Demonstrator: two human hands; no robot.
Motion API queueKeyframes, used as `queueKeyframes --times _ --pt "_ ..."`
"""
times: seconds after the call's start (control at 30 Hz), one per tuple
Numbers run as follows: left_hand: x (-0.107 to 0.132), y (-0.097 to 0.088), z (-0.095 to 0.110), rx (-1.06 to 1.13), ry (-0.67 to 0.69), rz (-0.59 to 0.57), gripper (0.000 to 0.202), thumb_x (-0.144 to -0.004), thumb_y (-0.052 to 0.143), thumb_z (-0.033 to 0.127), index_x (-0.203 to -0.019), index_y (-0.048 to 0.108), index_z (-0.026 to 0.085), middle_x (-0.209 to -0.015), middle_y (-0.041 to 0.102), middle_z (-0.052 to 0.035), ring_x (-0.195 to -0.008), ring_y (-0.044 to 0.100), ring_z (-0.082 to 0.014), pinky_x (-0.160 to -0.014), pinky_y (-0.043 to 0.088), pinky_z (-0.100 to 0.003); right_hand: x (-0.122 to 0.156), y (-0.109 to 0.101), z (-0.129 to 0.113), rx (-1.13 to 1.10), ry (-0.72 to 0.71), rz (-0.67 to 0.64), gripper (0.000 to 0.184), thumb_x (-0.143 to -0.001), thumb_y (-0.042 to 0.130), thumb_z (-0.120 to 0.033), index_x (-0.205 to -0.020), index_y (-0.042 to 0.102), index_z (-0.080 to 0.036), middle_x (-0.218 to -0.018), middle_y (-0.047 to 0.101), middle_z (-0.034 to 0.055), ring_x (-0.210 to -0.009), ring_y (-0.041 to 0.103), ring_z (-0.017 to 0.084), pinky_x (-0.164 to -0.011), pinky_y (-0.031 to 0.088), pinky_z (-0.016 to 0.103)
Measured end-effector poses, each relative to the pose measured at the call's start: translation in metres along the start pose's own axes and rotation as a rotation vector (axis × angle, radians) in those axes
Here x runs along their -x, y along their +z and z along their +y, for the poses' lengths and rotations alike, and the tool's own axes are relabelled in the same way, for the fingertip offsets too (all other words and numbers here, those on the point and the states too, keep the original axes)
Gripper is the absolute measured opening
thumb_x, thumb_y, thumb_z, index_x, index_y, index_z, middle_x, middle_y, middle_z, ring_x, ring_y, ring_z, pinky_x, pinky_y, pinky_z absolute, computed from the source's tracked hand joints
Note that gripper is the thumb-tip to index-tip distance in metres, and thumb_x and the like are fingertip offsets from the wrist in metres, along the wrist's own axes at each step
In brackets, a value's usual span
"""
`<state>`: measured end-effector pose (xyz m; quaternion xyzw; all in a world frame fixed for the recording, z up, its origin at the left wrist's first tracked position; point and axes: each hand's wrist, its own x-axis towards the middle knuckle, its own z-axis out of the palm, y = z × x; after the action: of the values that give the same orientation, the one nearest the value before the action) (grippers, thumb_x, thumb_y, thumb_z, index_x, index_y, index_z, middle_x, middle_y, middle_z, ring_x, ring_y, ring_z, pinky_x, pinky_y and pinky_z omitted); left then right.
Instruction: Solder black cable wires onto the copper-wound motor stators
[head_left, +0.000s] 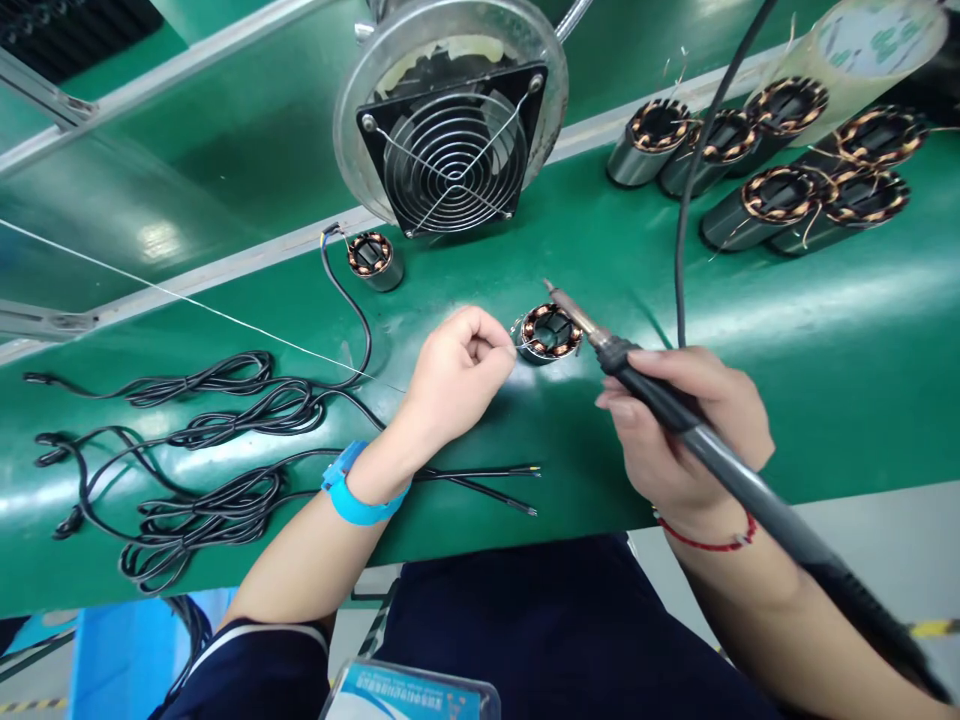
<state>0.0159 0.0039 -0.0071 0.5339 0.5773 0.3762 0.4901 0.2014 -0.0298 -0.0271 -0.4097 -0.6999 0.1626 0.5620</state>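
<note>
A small motor stator [551, 332] with copper windings stands on the green bench [750, 330] in front of me. My left hand [457, 370] is closed in a pinch on a thin wire at the stator's left rim. My right hand [679, 425] grips a black soldering iron [675, 410] like a pen. The iron's metal tip reaches up over the stator's right edge.
A fume-extraction fan [451, 120] stands behind the stator, and another stator [373, 258] with a black lead sits at its left. Several stators [780, 150] lie at the back right. Bundled black cables [202, 450] lie at the left, with two loose leads [487, 485] near my wrist.
</note>
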Motion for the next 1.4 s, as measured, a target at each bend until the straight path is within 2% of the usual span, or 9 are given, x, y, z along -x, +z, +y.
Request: queueKeyframes --times 0.1,0.2,0.3,0.6,0.9,1.2,1.3,1.4 --pt "0.0004 0.0022 -0.0006 0.078 -0.078 0.003 0.017 -0.068 0.053 0.001 -0.064 0.052 0.018 -0.062 0.052 0.0042 -0.048 0.043 -0.0052 -0.043 0.032 -0.019 0.0036 -0.0001 0.0057 -0.036 -0.106 0.045 0.026 -0.083 0.066 -0.022 -0.109 0.067 -0.019 -0.067 0.059 -0.0006 -0.052 0.054 0.013 -0.045 0.046 0.028" --pt "0.0018 0.0044 -0.0018 0.063 -0.059 0.040 0.019 -0.066 0.053 -0.001 -0.063 0.052 0.018 -0.063 0.053 0.0043 -0.049 0.044 -0.0053 -0.045 0.034 -0.018 0.0020 0.0005 0.0069 -0.116 -0.176 0.072 0.018 -0.085 0.061 -0.020 -0.102 0.067 -0.016 -0.061 0.053 -0.0021 -0.047 0.049 0.011 -0.041 0.043 0.027" --pt "0.0030 0.0058 -0.0031 0.054 -0.047 0.059 0.020 -0.066 0.052 -0.001 -0.063 0.052 0.018 -0.063 0.053 0.0044 -0.049 0.044 -0.0052 -0.045 0.034 -0.019 -0.0006 0.0004 0.0047 -0.160 -0.198 0.038 0.014 -0.084 0.060 -0.017 -0.097 0.066 -0.016 -0.060 0.052 -0.0028 -0.044 0.046 0.010 -0.038 0.041 0.026" --pt "0.0033 0.0063 -0.0063 0.025 0.004 0.063 0.021 -0.068 0.052 -0.002 -0.064 0.051 0.019 -0.062 0.052 0.0046 -0.049 0.045 -0.0054 -0.045 0.035 -0.018 -0.0001 0.0019 0.0029 -0.157 -0.156 -0.034 0.017 -0.084 0.059 -0.017 -0.099 0.066 -0.019 -0.058 0.051 -0.0031 -0.043 0.047 0.011 -0.038 0.042 0.026" --pt "0.0034 0.0062 -0.0079 0.023 0.042 0.065 0.021 -0.069 0.052 -0.002 -0.065 0.051 0.019 -0.065 0.051 0.0041 -0.050 0.044 -0.0057 -0.045 0.035 -0.019 0.0020 -0.0004 -0.0021 -0.142 -0.079 -0.078 0.022 -0.087 0.055 -0.018 -0.105 0.066 -0.025 -0.060 0.052 -0.0006 -0.044 0.047 0.015 -0.037 0.043 0.032" --pt "0.0026 0.0057 -0.0060 0.034 0.034 0.067 0.020 -0.069 0.053 -0.001 -0.064 0.052 0.018 -0.067 0.052 0.0040 -0.051 0.045 -0.0058 -0.046 0.035 -0.020 0.0046 0.0005 0.0045 -0.146 -0.136 -0.039 0.019 -0.085 0.061 -0.019 -0.103 0.065 -0.020 -0.061 0.054 -0.0021 -0.045 0.049 0.012 -0.039 0.044 0.028" --pt "0.0034 0.0059 -0.0057 0.027 0.038 0.068 0.020 -0.069 0.053 -0.001 -0.064 0.052 0.019 -0.067 0.053 0.0039 -0.053 0.046 -0.0063 -0.047 0.036 -0.020 0.0007 -0.0009 0.0021 -0.064 -0.145 -0.006 0.021 -0.085 0.063 -0.019 -0.105 0.066 -0.021 -0.062 0.057 -0.0016 -0.047 0.052 0.013 -0.041 0.045 0.028" --pt "0.0040 0.0058 -0.0052 0.024 0.036 0.062 0.019 -0.069 0.052 0.000 -0.065 0.052 0.019 -0.067 0.053 0.0042 -0.053 0.046 -0.0063 -0.047 0.036 -0.020 -0.0048 -0.0034 -0.0021 0.071 -0.114 -0.060 0.031 -0.083 0.067 -0.017 -0.113 0.065 -0.023 -0.075 0.068 0.0018 -0.058 0.061 0.016 -0.051 0.053 0.030"
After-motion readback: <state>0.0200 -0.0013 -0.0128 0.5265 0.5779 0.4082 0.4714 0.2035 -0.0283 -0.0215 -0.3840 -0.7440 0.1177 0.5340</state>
